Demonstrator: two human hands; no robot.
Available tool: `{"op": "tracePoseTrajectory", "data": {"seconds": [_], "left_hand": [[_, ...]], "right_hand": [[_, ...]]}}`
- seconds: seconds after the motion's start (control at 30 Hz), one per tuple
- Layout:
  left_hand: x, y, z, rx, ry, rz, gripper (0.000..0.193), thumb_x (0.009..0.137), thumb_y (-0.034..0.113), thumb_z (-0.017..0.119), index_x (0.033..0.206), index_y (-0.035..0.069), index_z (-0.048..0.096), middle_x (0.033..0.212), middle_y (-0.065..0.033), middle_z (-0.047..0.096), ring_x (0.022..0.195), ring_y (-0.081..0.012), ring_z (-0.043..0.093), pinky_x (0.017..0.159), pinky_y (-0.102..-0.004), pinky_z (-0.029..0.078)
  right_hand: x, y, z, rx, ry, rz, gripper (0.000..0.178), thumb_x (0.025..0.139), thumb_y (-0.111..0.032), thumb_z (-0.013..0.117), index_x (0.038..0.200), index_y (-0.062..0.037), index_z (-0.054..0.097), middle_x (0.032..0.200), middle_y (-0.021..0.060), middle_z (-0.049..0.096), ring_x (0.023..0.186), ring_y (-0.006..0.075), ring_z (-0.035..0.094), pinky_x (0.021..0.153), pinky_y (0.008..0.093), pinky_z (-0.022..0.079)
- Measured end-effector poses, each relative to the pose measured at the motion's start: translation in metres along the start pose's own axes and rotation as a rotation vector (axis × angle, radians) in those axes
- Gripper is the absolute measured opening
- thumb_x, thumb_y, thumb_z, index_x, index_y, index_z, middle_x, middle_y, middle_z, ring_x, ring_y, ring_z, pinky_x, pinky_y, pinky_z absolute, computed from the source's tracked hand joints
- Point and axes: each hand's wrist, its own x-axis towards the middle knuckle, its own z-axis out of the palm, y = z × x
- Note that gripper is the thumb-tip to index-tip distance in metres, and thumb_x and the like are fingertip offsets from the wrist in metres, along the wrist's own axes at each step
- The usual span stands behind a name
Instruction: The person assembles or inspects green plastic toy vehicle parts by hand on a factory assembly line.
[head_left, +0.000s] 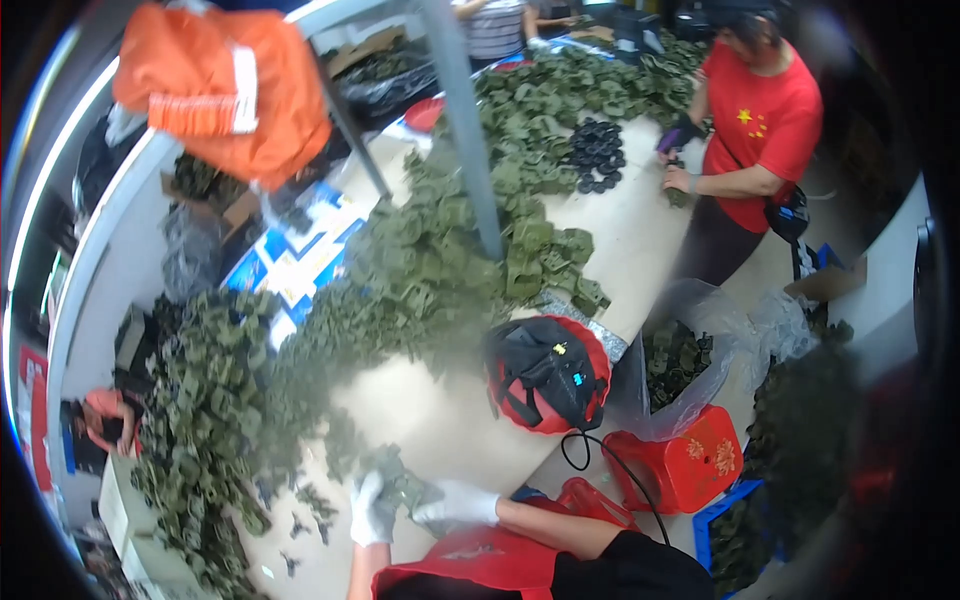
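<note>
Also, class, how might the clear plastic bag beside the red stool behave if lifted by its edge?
The bag is probably floppy, since its film lies in loose wrinkles. It may sag, given the green pieces inside. Its shiny surface could be slippery.

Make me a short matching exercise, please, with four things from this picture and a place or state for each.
Column one
1. left hand
2. green pieces
3. orange cloth
4. red stool

Column two
A. heaped across the table
B. at the upper left of the picture
C. just below the clear plastic bag in the picture
D. gloved in white

Right pairs: 1-D; 2-A; 3-B; 4-C
</note>
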Motion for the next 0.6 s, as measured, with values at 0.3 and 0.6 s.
{"op": "tracePoseTrajectory", "data": {"seconds": [0.3, 0.6], "left_hand": [[-0.019, -0.022, -0.053, 0.074, 0.428, -0.105, 0.072, 0.087, 0.029, 0.068, 0.145, 0.011, 0.030, 0.127, -0.0147, 0.050, 0.107, -0.0342, 0.057, 0.084, -0.0473, 0.049], [-0.086, -0.058, -0.108, 0.003, 0.574, -0.098, 0.066, 0.086, 0.022, 0.068, 0.141, 0.006, 0.036, 0.116, -0.0133, 0.058, 0.099, -0.0285, 0.061, 0.078, -0.0414, 0.052]], "right_hand": [[0.111, 0.013, -0.106, 0.282, -0.003, 0.039, 0.044, 0.089, -0.055, 0.058, 0.100, -0.0144, 0.070, 0.082, -0.0017, 0.068, 0.067, 0.0087, 0.059, 0.058, 0.0232, 0.042], [0.178, -0.293, -0.238, -0.076, 0.853, -0.455, 0.085, 0.080, -0.062, 0.063, 0.145, -0.0123, 0.038, 0.151, 0.0060, 0.034, 0.126, 0.0299, 0.042, 0.102, 0.0455, 0.034]]}}
